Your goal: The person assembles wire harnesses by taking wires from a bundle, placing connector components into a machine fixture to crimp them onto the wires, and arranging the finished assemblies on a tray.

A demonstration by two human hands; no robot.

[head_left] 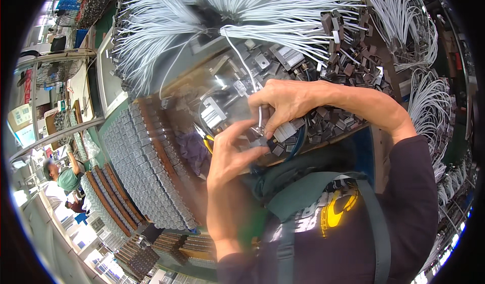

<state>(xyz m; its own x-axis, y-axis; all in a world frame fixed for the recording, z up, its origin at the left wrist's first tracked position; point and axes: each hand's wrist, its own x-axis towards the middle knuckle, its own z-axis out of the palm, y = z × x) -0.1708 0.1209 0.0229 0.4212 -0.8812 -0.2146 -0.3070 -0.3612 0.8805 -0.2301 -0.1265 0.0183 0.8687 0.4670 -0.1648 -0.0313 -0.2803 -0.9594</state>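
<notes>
A white wire runs down from a large wire bundle at the top to my right hand. The thumb and fingers of that hand pinch the wire near its lower end. Just below and to the left, my left hand pinches a small grey block between thumb and forefinger. The wire's end meets or nearly meets this block; the fingertips partly hide the spot. Beside the hands stands a metal fixture. A tool with yellow handles lies next to my left hand.
Bundled white wires spread across the far side. Many small dark brown blocks are heaped at right. Rows of grey blocks fill the left side. More wires hang at far right. A person in green is at far left.
</notes>
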